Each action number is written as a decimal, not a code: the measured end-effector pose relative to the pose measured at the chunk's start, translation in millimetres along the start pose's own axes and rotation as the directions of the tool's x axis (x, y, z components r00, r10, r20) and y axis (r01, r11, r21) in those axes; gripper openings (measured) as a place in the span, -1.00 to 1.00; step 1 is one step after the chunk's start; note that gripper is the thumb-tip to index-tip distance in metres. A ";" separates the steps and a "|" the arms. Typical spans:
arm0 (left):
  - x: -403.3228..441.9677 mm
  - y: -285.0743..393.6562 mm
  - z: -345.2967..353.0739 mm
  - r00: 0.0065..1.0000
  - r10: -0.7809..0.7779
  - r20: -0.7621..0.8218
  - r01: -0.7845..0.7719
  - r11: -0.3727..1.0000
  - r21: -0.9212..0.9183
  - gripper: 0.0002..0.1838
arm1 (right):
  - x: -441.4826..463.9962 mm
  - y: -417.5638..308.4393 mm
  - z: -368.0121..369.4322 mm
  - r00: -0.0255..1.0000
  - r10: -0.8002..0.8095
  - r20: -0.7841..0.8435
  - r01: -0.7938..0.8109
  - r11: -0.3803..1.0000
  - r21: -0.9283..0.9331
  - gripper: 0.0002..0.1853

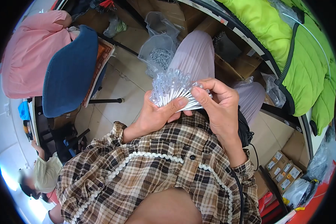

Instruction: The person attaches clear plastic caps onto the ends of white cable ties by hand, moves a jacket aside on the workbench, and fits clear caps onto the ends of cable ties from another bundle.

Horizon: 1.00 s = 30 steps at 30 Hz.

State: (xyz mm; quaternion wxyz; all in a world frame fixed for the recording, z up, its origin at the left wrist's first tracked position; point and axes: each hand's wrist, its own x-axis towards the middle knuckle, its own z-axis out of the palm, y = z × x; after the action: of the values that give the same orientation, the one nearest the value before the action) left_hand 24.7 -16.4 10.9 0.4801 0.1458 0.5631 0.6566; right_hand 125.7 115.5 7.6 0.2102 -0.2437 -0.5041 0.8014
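Nearest the viewer, a brown-and-black plaid shirt [145, 183] with wavy white trim covers the wearer's front; just beyond it, both hands meet at a bundle of slender white stems with clear plastic heads [171, 87]. The left hand [153, 117] is closed around the bundle from the left, its thumb laid across the stems near their gathered end. From this grip the stems fan outward, their long axes running mainly away from the body and splaying to either side, heads outermost. The right hand [222, 102] meets the fan's right edge, thumb and forefinger drawn together on it, the other fingers bent; whether they pinch a single piece cannot be told. The right hand is thus nearer the rightmost heads, the left nearer the gathered end. Behind the bundle extends a pale pleated trouser leg [194, 48]; farther off, a clear plastic bag [159, 42] containing small metal pieces [160, 58] stands beside that leg.
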 end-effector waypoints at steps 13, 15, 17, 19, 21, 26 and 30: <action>-0.8 2.7 2.1 0.999 -0.037 -0.013 0.037 0.999 -0.003 -0.83 | -1.2 -5.9 3.9 0.999 0.032 -0.040 -0.032 0.999 0.002 -0.90; -1.2 3.3 4.5 0.999 -0.039 -0.025 0.039 0.999 -0.007 -0.83 | -0.1 1.9 0.5 0.999 -0.041 -0.013 0.041 0.998 -0.044 -0.90; -1.2 3.3 6.2 0.999 -0.041 -0.036 0.040 0.999 -0.011 -0.83 | 0.7 6.7 -2.3 0.993 -0.114 0.018 0.115 0.989 -0.088 -0.90; -1.1 2.9 6.0 0.999 -0.038 -0.032 0.038 0.999 -0.002 -0.83 | -0.4 0.7 -1.9 0.998 -0.052 0.025 0.054 0.996 -0.072 -0.90; -1.1 2.5 5.5 0.999 -0.035 -0.026 0.036 0.999 0.017 -0.84 | -2.3 -8.7 -0.6 0.997 0.072 0.042 -0.071 0.997 -0.039 -0.89; -1.2 3.4 3.1 0.998 -0.058 0.029 0.056 0.995 0.082 -0.84 | 1.8 -10.9 5.4 0.998 0.053 0.019 -0.051 0.996 -0.072 -0.88; -2.1 6.4 5.7 0.998 -0.045 0.044 0.044 0.999 0.022 -0.85 | 1.5 -12.7 5.4 0.998 0.057 -0.004 -0.057 0.998 -0.026 -0.88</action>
State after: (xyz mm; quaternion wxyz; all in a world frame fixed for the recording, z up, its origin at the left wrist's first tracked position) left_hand 26.9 -14.1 19.1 0.5055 0.1528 0.5624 0.6362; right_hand 122.4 117.7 20.9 0.1849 -0.2620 -0.5072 0.8000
